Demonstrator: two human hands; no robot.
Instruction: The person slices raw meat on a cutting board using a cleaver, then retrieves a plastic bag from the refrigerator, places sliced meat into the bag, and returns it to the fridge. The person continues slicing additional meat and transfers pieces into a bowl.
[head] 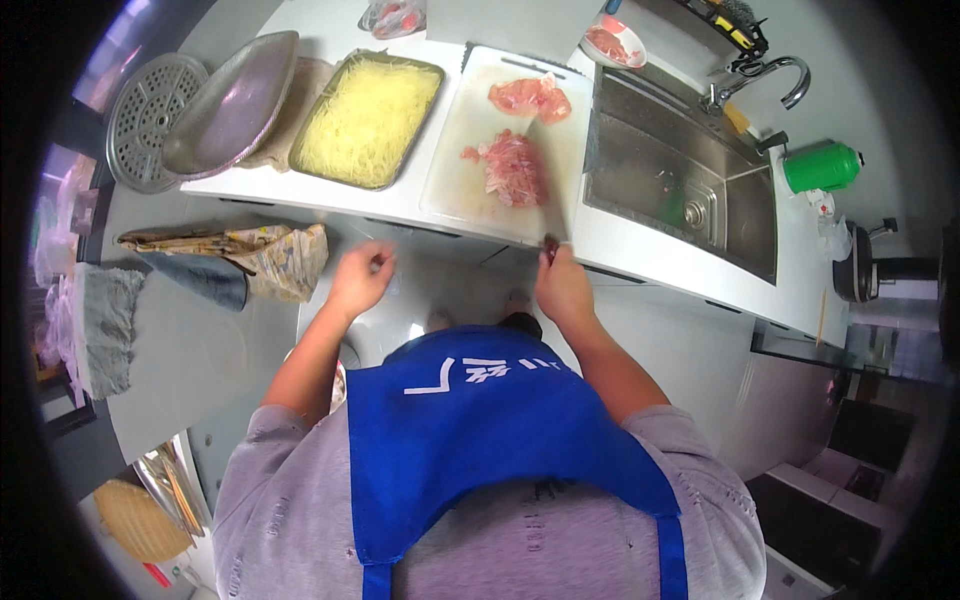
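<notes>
My right hand (565,291) grips the dark handle of a kitchen knife (553,196) at the counter's front edge. Its blade is blurred by motion and reaches over the white cutting board (457,180). Just left of the blade lies a pile of cut raw meat (512,171). Above that pile on the board rests a larger piece of raw meat (531,97). My left hand (363,279) hangs in front of the counter, fingers curled toward the thumb, with nothing visible in it. A metal tray of pale yellow shreds (367,120) stands beyond it, left of the board.
Right of the board is a steel sink (660,172) with a faucet (757,82). A bowl of meat (613,43) sits behind. To the left are a large mesh strainer (232,105) and a perforated metal disc (154,120). Cloths (277,259) hang nearby. A green jug (823,167) stands far right.
</notes>
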